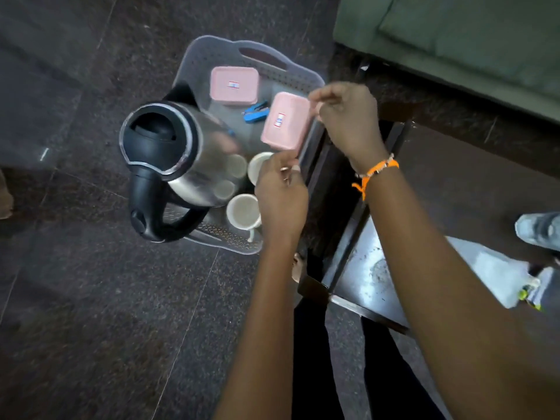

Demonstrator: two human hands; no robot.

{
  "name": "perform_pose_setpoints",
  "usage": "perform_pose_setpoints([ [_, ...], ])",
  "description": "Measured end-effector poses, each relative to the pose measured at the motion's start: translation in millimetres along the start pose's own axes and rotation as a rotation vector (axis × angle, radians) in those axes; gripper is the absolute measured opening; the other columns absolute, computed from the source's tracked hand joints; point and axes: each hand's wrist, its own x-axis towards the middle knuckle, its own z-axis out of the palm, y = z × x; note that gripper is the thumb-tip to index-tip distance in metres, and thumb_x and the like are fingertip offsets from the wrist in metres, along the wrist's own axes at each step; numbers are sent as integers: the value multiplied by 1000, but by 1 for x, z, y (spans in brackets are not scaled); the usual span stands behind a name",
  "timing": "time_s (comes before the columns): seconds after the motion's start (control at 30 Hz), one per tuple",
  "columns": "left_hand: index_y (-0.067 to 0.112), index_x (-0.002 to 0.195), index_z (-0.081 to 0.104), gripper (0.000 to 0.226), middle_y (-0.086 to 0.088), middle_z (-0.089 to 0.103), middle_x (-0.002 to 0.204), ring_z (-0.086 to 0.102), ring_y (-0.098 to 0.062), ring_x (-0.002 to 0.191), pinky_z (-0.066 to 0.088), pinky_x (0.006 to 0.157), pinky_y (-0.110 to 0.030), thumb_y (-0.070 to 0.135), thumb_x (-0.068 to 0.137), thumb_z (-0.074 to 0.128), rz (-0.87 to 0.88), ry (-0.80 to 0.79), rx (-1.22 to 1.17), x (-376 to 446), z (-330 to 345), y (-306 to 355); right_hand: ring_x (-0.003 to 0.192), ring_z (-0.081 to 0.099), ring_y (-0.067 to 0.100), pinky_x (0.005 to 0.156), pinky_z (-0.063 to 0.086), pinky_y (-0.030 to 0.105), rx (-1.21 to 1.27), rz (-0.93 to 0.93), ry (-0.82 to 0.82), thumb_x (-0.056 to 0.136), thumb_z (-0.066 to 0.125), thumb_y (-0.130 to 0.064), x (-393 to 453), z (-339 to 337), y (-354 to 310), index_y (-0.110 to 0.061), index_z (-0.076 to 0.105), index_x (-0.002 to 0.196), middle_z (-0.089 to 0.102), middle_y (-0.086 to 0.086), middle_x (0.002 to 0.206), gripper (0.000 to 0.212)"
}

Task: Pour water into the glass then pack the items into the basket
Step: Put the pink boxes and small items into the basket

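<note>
Holding a pink lidded box point(286, 121) over the basket point(212, 53), both hands are pinching it by opposite ends: left hand point(281, 192) is clamped on the near end, right hand point(345, 116) is clamped on the far right end. Box is tilting, hanging above the basket's right side, not resting on anything that can be made out. Basket is sitting on the dark floor point(75, 298), grey and perforated, with a handle slot at its far wall. A second pink box point(234, 85) is lying flat in the basket's far part. A small blue item point(256, 112) is lying between the two boxes; what it is cannot be told. Kettle point(172, 153), steel with black lid and handle, is standing in the basket's left half. Two white cups point(242, 211) are standing in the basket's near right part, beside the kettle, partly under the left hand. Orange wrist band point(375, 172) is showing on the right wrist. A dark table point(454, 177) is standing just right of the basket.
</note>
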Motion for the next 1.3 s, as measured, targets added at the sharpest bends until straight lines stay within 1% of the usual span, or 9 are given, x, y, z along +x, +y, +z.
perform_pose_setpoints([
  [0.3,13,99,68,21,-8,71,100,66,-24,98,50,95,-42,6,89,52,-34,-417,152,-115,100,-20,89,69,26,88,53,33,26,341,78,84,53,4,-156,-115,136,-4,70,97,73,14,94,22],
  [0.43,19,95,66,21,3,65,82,64,-17,81,50,88,-35,6,90,50,-104,-661,211,-168,153,-29,77,69,33,79,52,32,27,532,216,84,53,4,-218,-170,207,-3,70,92,69,15,85,20],
  [0.6,14,100,65,19,-5,65,93,65,-19,81,50,78,-28,12,93,47,-151,-877,384,-212,221,-38,73,57,28,77,51,43,52,699,351,84,51,2,-269,-229,287,-4,67,94,58,11,81,20],
  [0.73,15,100,64,20,-7,65,99,65,-25,97,50,84,-30,14,93,46,-148,-999,550,-245,265,-52,105,51,39,91,36,37,-120,974,440,82,61,-11,-311,-244,341,-7,55,114,52,24,117,32],
  [0.83,11,104,65,23,-13,65,114,61,-32,108,47,99,-40,13,92,46,-123,-1049,655,-263,289,-64,113,43,39,102,36,40,80,1142,462,80,66,-18,-328,-232,361,-9,44,120,36,22,125,47],
  [0.97,8,107,64,25,-16,64,116,60,-34,110,47,99,-43,13,92,45,-125,-1072,747,-277,307,-81,100,45,22,93,43,26,291,1070,465,80,66,-6,-317,-215,373,0,47,119,36,20,125,43],
  [1.07,8,106,65,26,-16,65,116,61,-33,109,48,96,-42,8,91,43,-97,-1031,776,-279,313,-91,108,51,29,79,31,-4,122,1025,402,82,51,-2,-298,-224,383,4,61,107,51,23,124,28],
  [1.17,7,105,65,26,-15,66,113,62,-32,107,49,92,-40,5,90,43,-2,-965,752,-280,324,-90,104,54,35,81,34,14,119,973,504,78,42,-2,-282,-253,388,6,66,97,59,15,99,32],
  [1.3,4,114,59,33,-15,61,118,56,-27,112,41,96,-31,-3,88,41,257,-820,759,-277,357,-78,97,58,37,77,37,27,98,987,654,80,51,-7,-260,-287,393,-7,54,63,58,25,109,18],
])
